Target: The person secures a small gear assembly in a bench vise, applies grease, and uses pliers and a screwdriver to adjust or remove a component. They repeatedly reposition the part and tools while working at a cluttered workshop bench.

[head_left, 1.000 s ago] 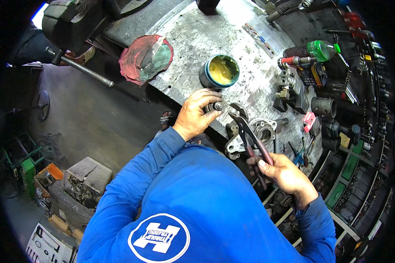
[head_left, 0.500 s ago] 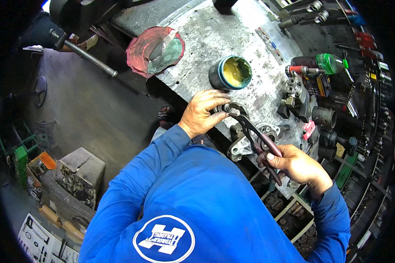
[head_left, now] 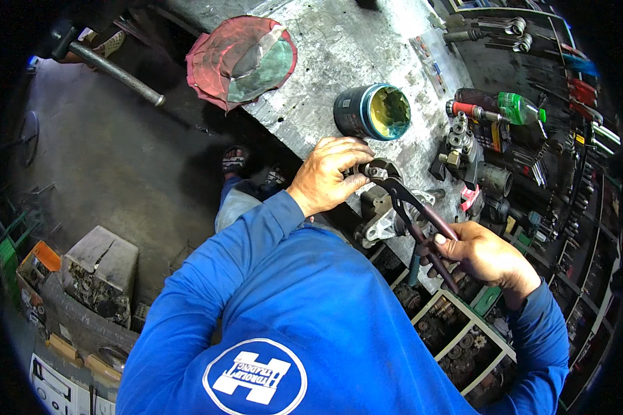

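Observation:
Between the fingertips of my left hand (head_left: 327,173) is a small metal cylindrical part (head_left: 374,171), mostly covered by the fingers. The jaws of a pair of adjustable pliers (head_left: 400,196) with dark red handles are at this part. My right hand (head_left: 490,254) wraps round the plier handles, which stand somewhat apart. Just below the pliers, a grey metal housing (head_left: 379,227) sits at the bench edge, partly hidden by them. Beyond my left hand stands an opened dark blue tub (head_left: 353,113) of yellowish grease.
A red and green mesh cover (head_left: 239,66) lies on the worn metal bench (head_left: 311,59). To the right are a metal valve-like part (head_left: 462,142), a green-capped bottle (head_left: 512,107) and racks of tools. Parts trays (head_left: 457,325) sit below; a steel bar (head_left: 118,72) juts out at left.
My view has shifted slightly. The plier handles have swung a little down and right with my right hand, while my left hand keeps hold of the small part.

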`<state>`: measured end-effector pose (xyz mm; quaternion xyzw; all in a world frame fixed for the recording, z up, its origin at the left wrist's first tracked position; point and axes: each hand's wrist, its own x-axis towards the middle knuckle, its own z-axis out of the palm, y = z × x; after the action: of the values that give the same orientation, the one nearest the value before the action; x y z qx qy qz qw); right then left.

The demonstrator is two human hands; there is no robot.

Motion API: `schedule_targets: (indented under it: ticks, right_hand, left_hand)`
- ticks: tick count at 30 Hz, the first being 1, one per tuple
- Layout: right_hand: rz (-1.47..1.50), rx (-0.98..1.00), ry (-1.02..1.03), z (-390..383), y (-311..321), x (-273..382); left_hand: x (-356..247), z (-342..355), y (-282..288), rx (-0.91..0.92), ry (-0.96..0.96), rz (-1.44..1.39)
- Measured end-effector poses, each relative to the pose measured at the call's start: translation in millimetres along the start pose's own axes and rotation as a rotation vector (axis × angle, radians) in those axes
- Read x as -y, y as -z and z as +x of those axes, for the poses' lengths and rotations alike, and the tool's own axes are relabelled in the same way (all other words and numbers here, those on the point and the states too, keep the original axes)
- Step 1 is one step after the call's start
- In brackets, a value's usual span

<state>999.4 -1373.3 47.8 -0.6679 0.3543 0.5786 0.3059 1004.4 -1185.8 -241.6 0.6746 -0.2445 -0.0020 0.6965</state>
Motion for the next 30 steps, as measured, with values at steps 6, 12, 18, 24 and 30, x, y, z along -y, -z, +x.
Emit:
schedule_targets:
  ticks: [6,12,18,24,30]
  right_hand:
    - [-0.096,-0.013,-0.027,1,-6,3]
    - [-0.087,-0.05,-0.039,4,-12,-1]
    - [-0.035,-0.11,-0.082,1,-22,4]
    - [-0.008,-0.016,-0.003,-4,-15,3]
    - [-0.071,-0.241,0.234,-14,-9,-56]
  left_hand:
    - [3,-1,-2,-0.021,-0.017,-0.022]
    - [3,0,-3,-0.035,-0.015,-0.05]
    - [2,0,-5,-0.031,-0.012,-0.056]
    - [2,1,-4,-0.031,-0.015,-0.051]
    - [-10,7,6,-0.059,0.09,-0.133]
